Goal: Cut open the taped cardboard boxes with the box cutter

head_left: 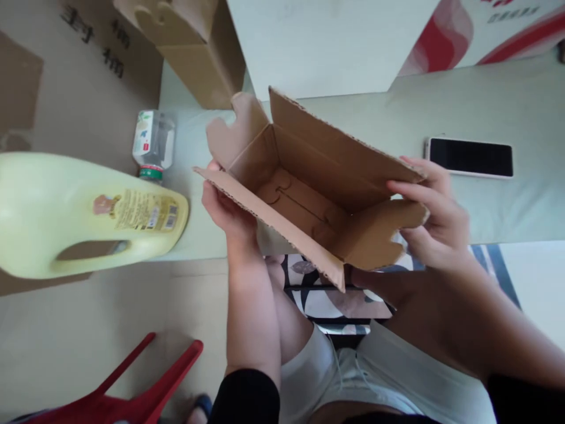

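- So the cardboard box is right in the middle, tilted, over the counter's near edge and the person's lap. Can't tell if its underside rests on anything.
- My read on the step: it's being set up. The bottom panels already meet in a slotted seam, but the top is wide open, long flaps up and notched end flaps splayed outward.
- Next move, I'd say, calls for keeping the walls square with both hands while the flaps get sorted.
- Inside? Just those bottom panels, nothing else that I can spot.
- Left hand: gripping the near left corner, fingers curled on the cardboard, though some tips are hidden.
- Right hand: fingers pinching the far long flap's corner by the right end flap.
- Phone lies on the counter, just beyond the right hand.
- Over on the left there's a yellow jug and a clear bottle with a green cap; can't tell how full either is.
- Farther back: a second brown carton and a white box, contents hidden.
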Tool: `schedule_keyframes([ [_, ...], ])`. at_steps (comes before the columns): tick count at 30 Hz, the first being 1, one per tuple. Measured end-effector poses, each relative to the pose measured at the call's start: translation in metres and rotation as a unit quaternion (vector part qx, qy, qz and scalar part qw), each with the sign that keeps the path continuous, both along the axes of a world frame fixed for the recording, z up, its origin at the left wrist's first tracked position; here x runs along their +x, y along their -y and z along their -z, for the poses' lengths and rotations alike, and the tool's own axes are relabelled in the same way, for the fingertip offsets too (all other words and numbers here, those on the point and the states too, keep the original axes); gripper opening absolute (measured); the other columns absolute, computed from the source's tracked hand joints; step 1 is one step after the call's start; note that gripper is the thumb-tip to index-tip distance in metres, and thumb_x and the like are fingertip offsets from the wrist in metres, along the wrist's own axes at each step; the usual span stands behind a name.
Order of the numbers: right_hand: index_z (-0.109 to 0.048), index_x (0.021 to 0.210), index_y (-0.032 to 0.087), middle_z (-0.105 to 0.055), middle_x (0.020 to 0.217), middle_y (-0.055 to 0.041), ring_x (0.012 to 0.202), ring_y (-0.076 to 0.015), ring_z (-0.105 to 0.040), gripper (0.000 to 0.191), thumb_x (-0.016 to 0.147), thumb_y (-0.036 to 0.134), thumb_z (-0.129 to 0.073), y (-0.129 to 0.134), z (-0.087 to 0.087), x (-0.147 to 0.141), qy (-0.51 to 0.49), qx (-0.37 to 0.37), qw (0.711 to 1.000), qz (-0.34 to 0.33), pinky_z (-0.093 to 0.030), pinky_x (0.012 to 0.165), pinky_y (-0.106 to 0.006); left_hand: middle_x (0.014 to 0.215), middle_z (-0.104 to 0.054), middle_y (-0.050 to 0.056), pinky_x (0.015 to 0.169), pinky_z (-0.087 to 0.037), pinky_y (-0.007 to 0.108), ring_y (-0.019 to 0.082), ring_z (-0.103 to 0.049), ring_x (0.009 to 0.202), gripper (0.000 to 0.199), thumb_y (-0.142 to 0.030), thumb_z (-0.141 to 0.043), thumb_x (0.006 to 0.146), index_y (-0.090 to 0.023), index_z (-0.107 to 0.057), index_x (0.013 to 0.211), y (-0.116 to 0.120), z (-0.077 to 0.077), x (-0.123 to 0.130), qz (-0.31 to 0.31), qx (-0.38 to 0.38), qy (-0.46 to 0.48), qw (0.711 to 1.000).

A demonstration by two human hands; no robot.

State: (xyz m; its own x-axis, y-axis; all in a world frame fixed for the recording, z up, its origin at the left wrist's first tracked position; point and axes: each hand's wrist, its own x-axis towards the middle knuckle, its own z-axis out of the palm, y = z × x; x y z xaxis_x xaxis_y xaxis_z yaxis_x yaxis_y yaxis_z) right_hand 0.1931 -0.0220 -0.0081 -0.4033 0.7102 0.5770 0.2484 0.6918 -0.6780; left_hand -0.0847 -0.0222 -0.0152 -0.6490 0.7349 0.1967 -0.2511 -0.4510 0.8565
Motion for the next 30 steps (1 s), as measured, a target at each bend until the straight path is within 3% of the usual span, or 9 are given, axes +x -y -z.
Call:
schedule_keyframes([
  [5, -0.054, 0.140, 0.044, -0.059, 0.135, -0.0012, 0.128, -0.0249, -0.056, 0.047, 0.094, 0.042, -0.056, -0.003, 0.024, -0.004, -0.053, -0.061, 0.992, 0.093, -0.048, 0.111, -0.048, 0.095, -0.067, 0.008, 0.102, -0.046, 0.030, 0.019, -0.060, 0.102, 0.040, -0.034, -0.034, 0.098, -0.017, -0.069, 0.087, -0.002, 0.006, 0.016, -0.012, -0.009, -0.128, 0.992],
  [7, -0.039, 0.149, 0.047, -0.057, 0.141, 0.0009, 0.129, -0.0230, -0.058, 0.057, 0.095, 0.042, -0.055, -0.001, 0.029, -0.007, -0.085, -0.093, 0.987, 0.101, -0.050, 0.110, -0.046, 0.100, -0.067, 0.009, 0.106, -0.043, 0.031, 0.019, -0.060, 0.108, 0.044, -0.040, -0.038, 0.098, -0.017, -0.072, 0.082, -0.003, 0.009, 0.019, -0.010, 0.012, -0.186, 0.982],
  [10, -0.014, 0.156, 0.046, -0.058, 0.140, -0.0010, 0.122, -0.0206, -0.063, 0.070, 0.096, 0.042, -0.050, 0.004, 0.029, -0.011, -0.120, -0.152, 0.978, 0.080, -0.055, 0.105, -0.044, 0.098, -0.064, 0.006, 0.097, -0.047, 0.029, 0.017, -0.060, 0.097, 0.035, -0.046, -0.053, 0.092, -0.018, -0.070, 0.081, -0.004, 0.014, 0.021, -0.008, 0.001, -0.196, 0.980],
  [14, -0.059, 0.131, 0.038, -0.062, 0.134, -0.0010, 0.126, -0.0210, -0.059, 0.037, 0.097, 0.033, -0.048, 0.007, 0.024, -0.006, -0.102, -0.118, 0.987, 0.021, -0.051, 0.111, -0.044, 0.095, -0.063, 0.003, 0.089, -0.048, 0.027, 0.015, -0.059, 0.089, 0.018, -0.037, -0.070, 0.081, -0.020, -0.067, 0.085, -0.005, 0.017, 0.020, -0.012, -0.018, -0.176, 0.984],
  [16, -0.068, 0.117, 0.033, -0.061, 0.135, -0.0009, 0.130, -0.0243, -0.057, 0.031, 0.096, 0.039, -0.046, 0.008, 0.024, -0.002, -0.104, -0.110, 0.989, -0.003, -0.048, 0.113, -0.049, 0.096, -0.064, 0.002, 0.093, -0.047, 0.026, 0.014, -0.061, 0.093, 0.019, -0.033, -0.070, 0.080, -0.022, -0.068, 0.096, -0.004, 0.016, 0.021, -0.012, -0.008, -0.178, 0.984],
  [19, -0.071, 0.109, 0.030, -0.061, 0.135, -0.0013, 0.131, -0.0276, -0.055, 0.036, 0.094, 0.051, -0.046, 0.008, 0.025, 0.000, -0.109, -0.128, 0.986, 0.002, -0.046, 0.114, -0.053, 0.107, -0.068, 0.002, 0.102, -0.047, 0.029, 0.017, -0.063, 0.109, 0.024, -0.029, -0.065, 0.081, -0.024, -0.071, 0.104, -0.003, 0.014, 0.022, -0.017, -0.024, -0.199, 0.980],
  [21, -0.072, 0.103, 0.029, -0.063, 0.132, -0.0016, 0.130, -0.0273, -0.056, 0.030, 0.092, 0.048, -0.052, 0.008, 0.025, 0.000, -0.097, -0.126, 0.987, 0.023, -0.046, 0.114, -0.053, 0.114, -0.070, 0.005, 0.109, -0.045, 0.033, 0.020, -0.062, 0.120, 0.023, -0.026, -0.057, 0.084, -0.021, -0.074, 0.099, -0.003, 0.013, 0.021, -0.016, -0.044, -0.211, 0.976],
  [25, -0.071, 0.101, 0.028, -0.063, 0.131, -0.0019, 0.127, -0.0251, -0.059, 0.020, 0.092, 0.039, -0.056, 0.004, 0.020, 0.000, -0.081, -0.108, 0.991, 0.004, -0.049, 0.110, -0.049, 0.109, -0.076, 0.008, 0.113, -0.043, 0.038, 0.021, -0.066, 0.116, 0.033, -0.012, -0.045, 0.084, -0.013, -0.078, 0.088, -0.006, 0.013, 0.018, 0.035, -0.020, -0.198, 0.979],
  [30, -0.060, 0.126, 0.035, -0.057, 0.141, 0.0014, 0.135, -0.0248, -0.054, 0.037, 0.096, 0.053, -0.049, -0.001, 0.028, 0.005, -0.126, -0.143, 0.981, -0.018, -0.046, 0.115, -0.048, 0.099, -0.078, 0.005, 0.105, -0.045, 0.035, 0.020, -0.067, 0.108, 0.036, -0.010, -0.044, 0.081, -0.013, -0.080, 0.081, -0.008, 0.013, 0.015, 0.038, 0.005, -0.172, 0.984],
])
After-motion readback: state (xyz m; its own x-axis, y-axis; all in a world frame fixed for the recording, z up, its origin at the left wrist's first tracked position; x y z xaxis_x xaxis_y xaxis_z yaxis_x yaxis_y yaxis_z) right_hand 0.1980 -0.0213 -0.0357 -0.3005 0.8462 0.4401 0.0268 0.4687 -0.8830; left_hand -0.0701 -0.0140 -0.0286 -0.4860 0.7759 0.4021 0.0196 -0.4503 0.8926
